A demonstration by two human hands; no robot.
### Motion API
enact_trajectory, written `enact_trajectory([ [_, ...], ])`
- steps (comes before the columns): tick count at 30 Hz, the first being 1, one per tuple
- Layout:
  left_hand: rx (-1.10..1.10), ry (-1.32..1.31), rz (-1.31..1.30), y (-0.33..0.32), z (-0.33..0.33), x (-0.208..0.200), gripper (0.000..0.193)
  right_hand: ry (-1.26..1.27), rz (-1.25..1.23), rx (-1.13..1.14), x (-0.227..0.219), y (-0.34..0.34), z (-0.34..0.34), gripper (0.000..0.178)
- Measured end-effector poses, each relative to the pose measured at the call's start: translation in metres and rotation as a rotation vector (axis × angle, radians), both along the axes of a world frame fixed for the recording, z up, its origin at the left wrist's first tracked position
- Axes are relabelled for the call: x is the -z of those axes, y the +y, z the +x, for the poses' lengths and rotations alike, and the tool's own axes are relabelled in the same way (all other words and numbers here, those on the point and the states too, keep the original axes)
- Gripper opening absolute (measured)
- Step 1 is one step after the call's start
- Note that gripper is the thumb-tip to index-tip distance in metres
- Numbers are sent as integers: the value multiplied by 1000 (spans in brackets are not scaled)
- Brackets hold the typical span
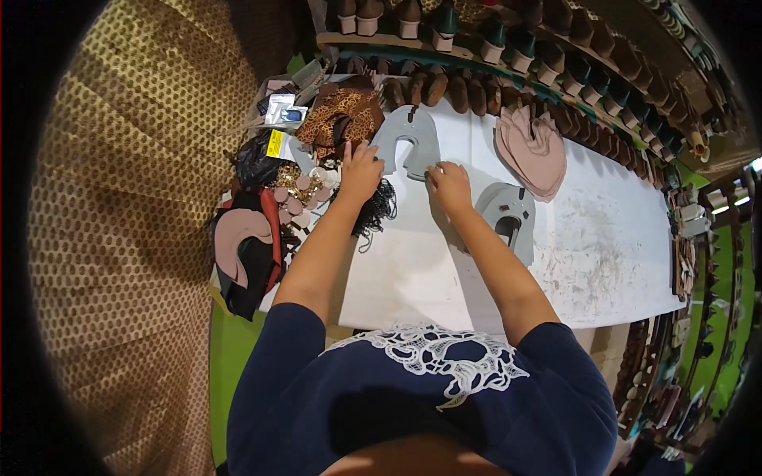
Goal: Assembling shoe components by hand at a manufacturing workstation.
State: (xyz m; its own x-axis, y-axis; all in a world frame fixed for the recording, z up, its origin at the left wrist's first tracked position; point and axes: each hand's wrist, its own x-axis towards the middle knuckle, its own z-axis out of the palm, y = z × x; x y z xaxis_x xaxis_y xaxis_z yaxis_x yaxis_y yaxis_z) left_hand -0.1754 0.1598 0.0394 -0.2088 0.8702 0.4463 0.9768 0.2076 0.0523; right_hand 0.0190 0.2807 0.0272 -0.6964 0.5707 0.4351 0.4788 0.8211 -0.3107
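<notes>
The grey U-shaped shoe-upper piece lies at the back of the white-covered table, its curve toward 12 o'clock and its two legs toward 6.

At the piece's 8 o'clock is the left hand, palm down, fingers loosely extended and a little apart, fingertips at the outer edge of the left leg; it has hold of nothing that shows. At 5 o'clock the right hand is half curled, thumb and fingertips at the end of the right leg; whether they pinch it, I cannot tell.

Nearest around the piece, a tangle of black bead strings lies at 7 o'clock, partly behind the left forearm, and a brown patterned cloth at 9. More grey uppers sit at 4 o'clock, just beyond the right hand, and fanned pink uppers at 3.

Farther toward 8 o'clock come pink discs, then a pink curved piece on black material beside a red strip. Brown shoe lasts line the table's back edge at 1 o'clock.
</notes>
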Motion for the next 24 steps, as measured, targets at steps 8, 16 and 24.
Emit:
enact_trajectory([
  [8,179,120,-93,5,-26,8,6,-185,102,3,6,12,-8,16],
  [16,164,26,137,-12,-3,-9,6,86,95,-7,-9,-12,9,15],
  [24,216,-239,53,-125,81,2,9,38,-52,-171,-10,-118,81,18],
])
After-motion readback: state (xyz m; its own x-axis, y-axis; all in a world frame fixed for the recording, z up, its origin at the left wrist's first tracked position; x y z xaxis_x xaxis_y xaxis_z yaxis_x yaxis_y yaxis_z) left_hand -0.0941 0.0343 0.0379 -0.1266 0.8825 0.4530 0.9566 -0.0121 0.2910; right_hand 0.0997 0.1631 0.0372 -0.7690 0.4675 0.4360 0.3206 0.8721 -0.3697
